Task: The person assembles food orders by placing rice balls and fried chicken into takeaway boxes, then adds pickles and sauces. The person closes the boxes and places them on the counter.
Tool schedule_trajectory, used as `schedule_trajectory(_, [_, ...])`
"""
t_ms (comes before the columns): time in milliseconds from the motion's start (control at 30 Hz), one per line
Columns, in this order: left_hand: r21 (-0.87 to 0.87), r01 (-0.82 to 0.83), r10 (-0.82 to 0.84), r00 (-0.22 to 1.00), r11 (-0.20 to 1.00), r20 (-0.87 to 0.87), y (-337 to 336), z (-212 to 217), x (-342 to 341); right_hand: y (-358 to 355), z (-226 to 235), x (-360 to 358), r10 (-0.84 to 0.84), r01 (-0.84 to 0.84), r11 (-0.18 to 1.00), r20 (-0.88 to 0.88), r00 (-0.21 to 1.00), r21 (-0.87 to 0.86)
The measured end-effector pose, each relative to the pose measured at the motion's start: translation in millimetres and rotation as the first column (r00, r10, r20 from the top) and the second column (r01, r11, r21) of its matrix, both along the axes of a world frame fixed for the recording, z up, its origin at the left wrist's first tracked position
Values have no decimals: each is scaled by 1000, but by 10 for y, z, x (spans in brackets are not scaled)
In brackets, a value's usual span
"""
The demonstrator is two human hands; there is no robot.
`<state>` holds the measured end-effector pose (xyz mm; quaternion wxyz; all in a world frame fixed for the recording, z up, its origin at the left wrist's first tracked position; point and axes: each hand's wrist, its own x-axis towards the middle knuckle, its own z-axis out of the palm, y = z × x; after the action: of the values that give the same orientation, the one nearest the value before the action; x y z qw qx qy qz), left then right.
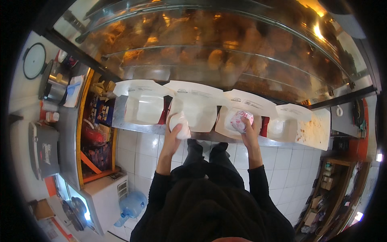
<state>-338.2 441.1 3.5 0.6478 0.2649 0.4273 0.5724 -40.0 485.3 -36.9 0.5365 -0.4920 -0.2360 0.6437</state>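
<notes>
My left hand (173,136) is closed around a white wrapped bundle (180,123), held at the near left corner of an open box (203,113). My right hand (250,131) grips a white bundle with pink print (238,121) over another open box (224,124). What either wrapping contains is hidden. At the far left of the row stands an open box (145,109) with a bare white inside. A smaller open box (278,128) sits on the right, and its spread lid (313,131) has brown specks on it.
The boxes line a metal ledge (131,124) below a glass display case (225,52) with browned food inside. To the left is an orange-edged shelf unit (96,133) with packets. A blue water jug (133,203) lies on the tiled floor (278,169). Wooden shelves (328,193) stand at right.
</notes>
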Motion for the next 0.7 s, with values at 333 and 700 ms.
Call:
schedule_trajectory(333, [-85,57,-87,27,995,-996,709,-354,33,37,-209,-222,73,-53,993,206,976,-103])
schedule_trajectory(700, [376,-158,351,-166,913,-922,429,142,-808,-284,149,-306,-466,166,846,553,691,506])
